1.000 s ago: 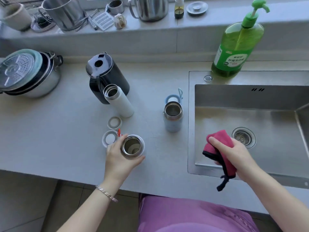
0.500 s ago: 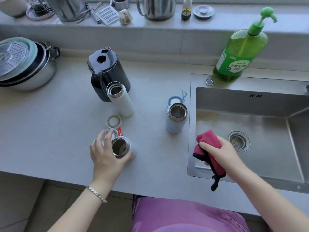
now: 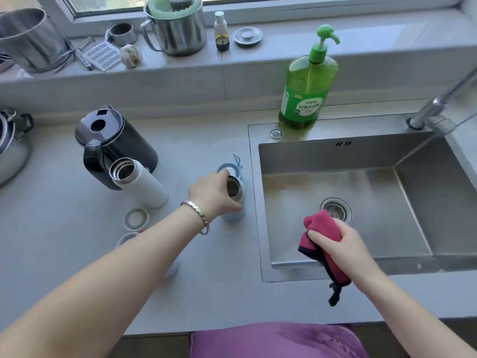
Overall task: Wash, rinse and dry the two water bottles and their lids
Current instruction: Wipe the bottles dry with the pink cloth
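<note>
Toward the worktop's [image 3: 64, 228] left half, the white bottle [image 3: 144, 188] is standing uncapped just in front of the black kettle [image 3: 116, 146]. No hand is touching it. A loose sealing ring [image 3: 136, 210] and a round lid [image 3: 126, 239] are lying nearer the front edge, the lid partly hidden behind the forearm.

At centre, the left hand [image 3: 215, 196] is reaching across the worktop and wrapping its fingers and thumb around the blue bottle [image 3: 235, 188] from the bottle's left side, just below the open steel mouth. The bottle is standing upright with its long axis vertical, close to the sink's left rim [image 3: 254, 202]. The blue lid [image 3: 222, 167], with its carrying loop, is lying just behind the bottle toward the back wall.

To the right, the right hand [image 3: 340, 246] is hovering over the front left corner of the sink, its fingers closing around a bunched pink cloth [image 3: 322, 228] whose dark-edged tail is hanging down.

The deciding relation is that the bottle is sitting to the left of the cloth, with only the sink rim between them. The left hand is already holding the bottle, so a short carry to the right is probably coming, with the mouth kept upward to meet the cloth. Whether the bottle is wet or already rinsed cannot be told.
</note>
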{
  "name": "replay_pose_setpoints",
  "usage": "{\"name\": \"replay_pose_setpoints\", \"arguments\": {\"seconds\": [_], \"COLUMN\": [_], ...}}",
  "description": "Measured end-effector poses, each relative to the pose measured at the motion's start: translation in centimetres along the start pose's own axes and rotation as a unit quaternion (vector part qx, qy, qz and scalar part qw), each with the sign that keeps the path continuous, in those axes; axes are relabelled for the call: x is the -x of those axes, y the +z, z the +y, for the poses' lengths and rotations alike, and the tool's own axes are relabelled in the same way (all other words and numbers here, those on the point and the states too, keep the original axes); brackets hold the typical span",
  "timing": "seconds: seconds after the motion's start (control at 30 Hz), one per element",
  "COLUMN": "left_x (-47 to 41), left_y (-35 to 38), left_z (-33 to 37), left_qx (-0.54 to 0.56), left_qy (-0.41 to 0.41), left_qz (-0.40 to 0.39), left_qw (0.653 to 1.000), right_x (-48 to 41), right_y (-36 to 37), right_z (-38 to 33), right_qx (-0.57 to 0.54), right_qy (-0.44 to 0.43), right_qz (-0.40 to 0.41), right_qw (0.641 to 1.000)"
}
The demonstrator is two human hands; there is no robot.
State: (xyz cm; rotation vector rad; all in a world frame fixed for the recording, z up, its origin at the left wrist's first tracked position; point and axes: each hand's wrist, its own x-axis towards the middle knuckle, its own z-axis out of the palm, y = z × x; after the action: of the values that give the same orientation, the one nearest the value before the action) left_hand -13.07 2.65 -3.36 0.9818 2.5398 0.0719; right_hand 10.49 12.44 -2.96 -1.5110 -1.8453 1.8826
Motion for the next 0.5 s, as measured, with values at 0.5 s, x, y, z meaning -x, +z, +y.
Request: {"name": "replay_pose_setpoints", "arguments": {"seconds": [0.5], "left_x": [8.5], "left_y": [-0.4], "left_z": [7.1], "left_qx": [0.415], "left_qy": [0.163], "left_qz": [-0.001], "left_qw": [0.895], "right_x": [-1.9], "right_y": [-3.2], "right_z": [0.0], "right_qx": [-0.439], "right_qy": [0.081], "right_qz": [-0.165], "right_qw": [0.879]}}
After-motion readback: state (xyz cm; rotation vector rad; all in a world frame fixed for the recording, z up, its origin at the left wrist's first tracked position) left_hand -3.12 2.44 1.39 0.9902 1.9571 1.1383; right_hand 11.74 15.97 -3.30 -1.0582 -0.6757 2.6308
